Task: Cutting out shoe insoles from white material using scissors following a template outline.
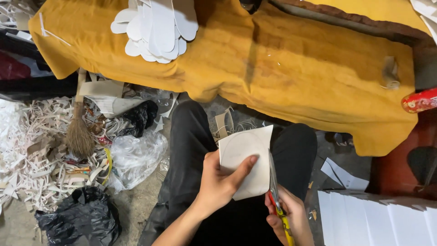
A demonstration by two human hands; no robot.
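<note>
Left hand (pixel 221 182): closed on a white sheet (pixel 246 159) with a curved outline drawn on it, thumb on top, fingers beneath, sheet held above the lap in dark trousers (pixel 191 136). Right hand (pixel 289 216): wrapped round the red-and-yellow handles of a pair of scissors (pixel 274 182), blades pointing to 12 o'clock and lying along the sheet's right edge, touching it. Blade opening: cannot tell.

At 12 o'clock from the hands: yellow cloth (pixel 291 64) draped over a low surface. On it, toward 11 o'clock, a fanned stack of white sole-shaped cutouts (pixel 157 29). At 2 o'clock on the cloth, a small crumpled scrap (pixel 390 73); just beyond the cloth's edge, a red cylinder (pixel 419 100).

At 9 o'clock: heap of white paper trimmings (pixel 32 150) on the floor, a straw hand broom (pixel 79 132) lying over it, clear plastic bag (pixel 136 157) beside. At 8 o'clock: black plastic bag (pixel 79 218). At 4 o'clock: stack of white sheets (pixel 378 218), near the right hand, not touching.
</note>
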